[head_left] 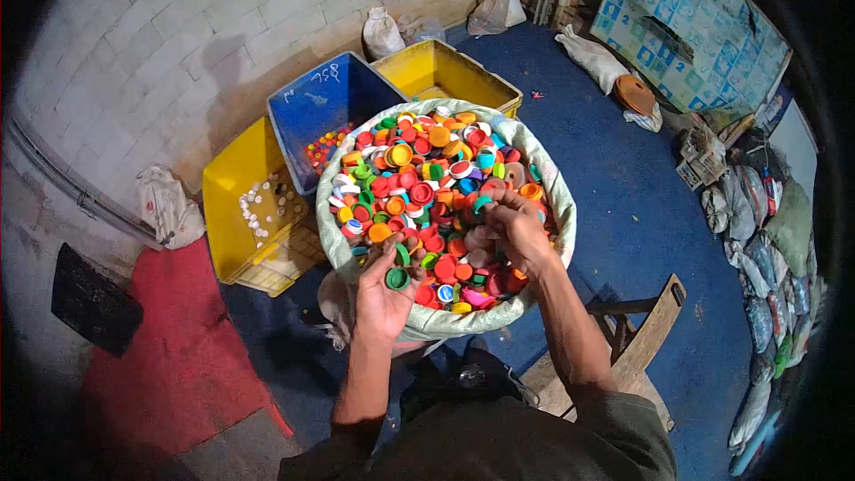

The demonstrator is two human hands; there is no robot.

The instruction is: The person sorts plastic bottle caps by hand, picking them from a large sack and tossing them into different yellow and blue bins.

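Note:
A wide sack (pixel 560 214) with a rolled pale rim stands in front of me, heaped with plastic bottle caps (pixel 436 169) in many colours. Over its near left edge my left hand (pixel 383 298) is turned palm up. Its curled fingers hold green bottle caps (pixel 397 279), one above the other. My right hand (pixel 524 230) is above the right part of the heap. Between its thumb and fingers is a teal-green bottle cap (pixel 482 204). The fingertips are partly blurred against the caps below.
Behind the sack are a blue bin (pixel 325 93) with orange and red caps and a yellow bin (pixel 494 89). Another yellow bin (pixel 233 187) with white caps stands left. A wooden stool (pixel 646 338) is near my right arm. Stuffed bags (pixel 757 276) line the right side.

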